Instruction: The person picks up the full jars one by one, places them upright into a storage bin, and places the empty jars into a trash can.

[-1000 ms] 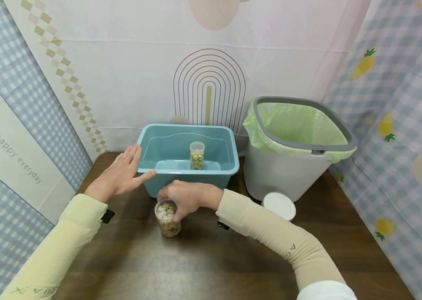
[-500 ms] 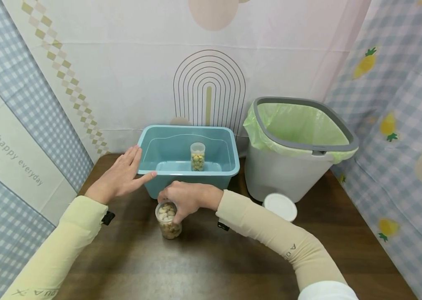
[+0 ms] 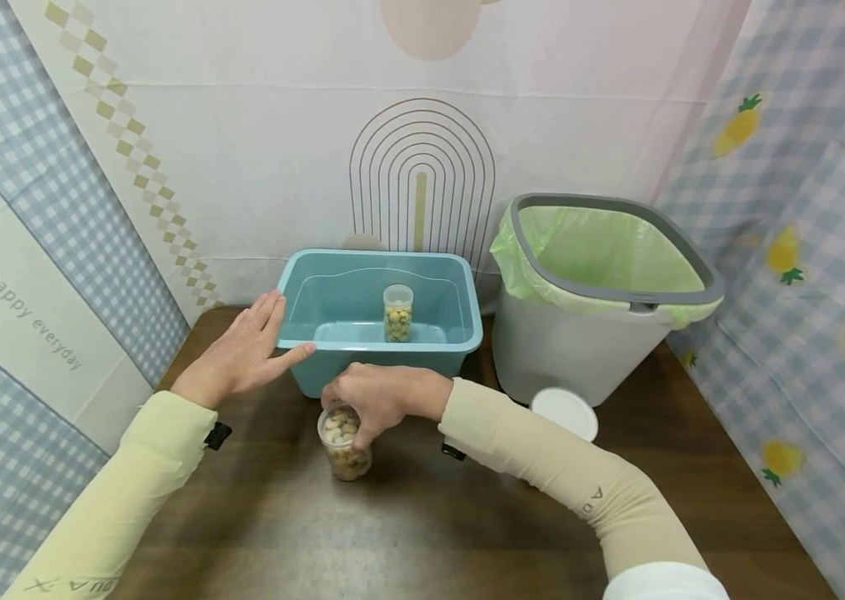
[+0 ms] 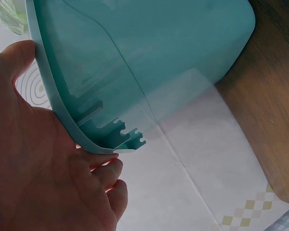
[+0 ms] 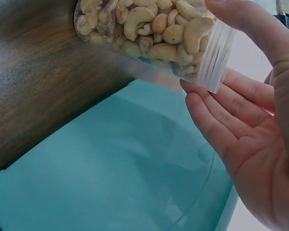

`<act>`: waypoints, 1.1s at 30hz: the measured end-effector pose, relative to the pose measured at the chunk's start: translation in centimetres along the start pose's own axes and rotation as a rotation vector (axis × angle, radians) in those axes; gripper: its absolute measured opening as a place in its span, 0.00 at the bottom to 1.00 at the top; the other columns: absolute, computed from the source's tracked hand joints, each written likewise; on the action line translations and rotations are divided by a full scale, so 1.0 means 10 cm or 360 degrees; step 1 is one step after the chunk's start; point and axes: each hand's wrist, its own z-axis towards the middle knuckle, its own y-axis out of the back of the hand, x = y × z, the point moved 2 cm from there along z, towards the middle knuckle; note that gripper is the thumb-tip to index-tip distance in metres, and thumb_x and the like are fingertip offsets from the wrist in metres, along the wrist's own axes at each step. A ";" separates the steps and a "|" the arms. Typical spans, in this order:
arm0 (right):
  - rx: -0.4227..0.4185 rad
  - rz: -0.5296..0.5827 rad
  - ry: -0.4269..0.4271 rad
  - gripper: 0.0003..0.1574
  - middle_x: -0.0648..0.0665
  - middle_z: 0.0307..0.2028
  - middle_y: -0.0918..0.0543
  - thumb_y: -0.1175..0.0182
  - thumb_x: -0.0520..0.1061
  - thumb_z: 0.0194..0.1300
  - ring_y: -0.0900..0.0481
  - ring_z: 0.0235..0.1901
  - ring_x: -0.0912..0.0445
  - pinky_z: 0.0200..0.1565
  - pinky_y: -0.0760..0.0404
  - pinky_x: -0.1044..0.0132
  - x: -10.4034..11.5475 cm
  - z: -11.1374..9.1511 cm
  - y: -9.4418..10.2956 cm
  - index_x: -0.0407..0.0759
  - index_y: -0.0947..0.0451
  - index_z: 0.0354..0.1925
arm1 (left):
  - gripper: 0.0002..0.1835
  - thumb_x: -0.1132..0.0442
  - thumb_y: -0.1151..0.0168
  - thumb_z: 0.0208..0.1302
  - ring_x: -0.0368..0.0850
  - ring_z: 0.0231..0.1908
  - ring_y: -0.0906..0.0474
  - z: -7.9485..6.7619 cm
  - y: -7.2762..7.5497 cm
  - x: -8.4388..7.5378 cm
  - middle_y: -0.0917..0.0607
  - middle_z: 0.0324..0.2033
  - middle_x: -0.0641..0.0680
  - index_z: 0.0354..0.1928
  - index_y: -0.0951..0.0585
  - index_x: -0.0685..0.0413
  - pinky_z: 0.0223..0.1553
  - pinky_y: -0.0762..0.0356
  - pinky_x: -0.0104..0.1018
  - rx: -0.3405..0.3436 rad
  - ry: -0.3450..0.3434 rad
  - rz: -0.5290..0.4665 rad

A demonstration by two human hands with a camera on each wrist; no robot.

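Observation:
A clear plastic jar of cashew nuts (image 3: pixel 340 429) stands on the brown table in front of a teal plastic bin (image 3: pixel 433 358). My right hand (image 3: pixel 377 396) grips the jar near its top, thumb on the near side and fingers on the far side. Threads ring the jar's mouth (image 5: pixel 216 60) in the right wrist view, and no lid covers it. With fingers extended, my left hand (image 3: pixel 246 346) rests against the left corner of the bin's rim (image 4: pixel 50 91). Inside the bin stands a smaller clear container (image 3: pixel 397 315) holding yellow-green, pea-like pieces.
To the right of the teal bin is a grey waste bin (image 3: pixel 561 342) with a green liner bag (image 3: pixel 602 242) folded over its rim. A round white lid (image 3: pixel 567 412) lies in front of it, partly behind my right sleeve (image 3: pixel 550 467). Patterned cloth hangs at the back and sides.
My right hand and the jar have shifted slightly to the right. The left hand stays at the bin's rim, and the view has moved a little.

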 end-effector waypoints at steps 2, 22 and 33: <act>0.0004 -0.0004 0.0002 0.38 0.49 0.57 0.13 0.22 0.54 0.62 0.14 0.50 0.62 0.51 0.16 0.75 0.00 -0.03 0.01 0.42 0.21 0.65 | 0.56 0.32 0.55 0.79 0.71 0.84 0.64 0.00 0.00 -0.01 0.61 0.84 0.71 0.83 0.60 0.72 0.82 0.60 0.68 0.0006 0.0006 0.0002; 0.0017 -0.0002 0.0023 0.38 0.49 0.59 0.14 0.23 0.54 0.62 0.15 0.52 0.61 0.53 0.16 0.72 0.05 -0.28 0.15 0.43 0.21 0.66 | 0.55 0.31 0.56 0.80 0.70 0.84 0.66 -0.01 0.00 0.00 0.62 0.84 0.70 0.83 0.61 0.71 0.83 0.63 0.67 0.0011 0.0024 -0.0011; -0.0002 0.0031 0.0023 0.36 0.50 0.57 0.14 0.22 0.55 0.61 0.16 0.50 0.62 0.51 0.16 0.72 0.09 -0.43 0.29 0.43 0.20 0.63 | 0.56 0.30 0.57 0.79 0.70 0.84 0.66 -0.01 0.00 0.01 0.62 0.84 0.70 0.83 0.61 0.72 0.83 0.62 0.67 0.0009 0.0025 0.0010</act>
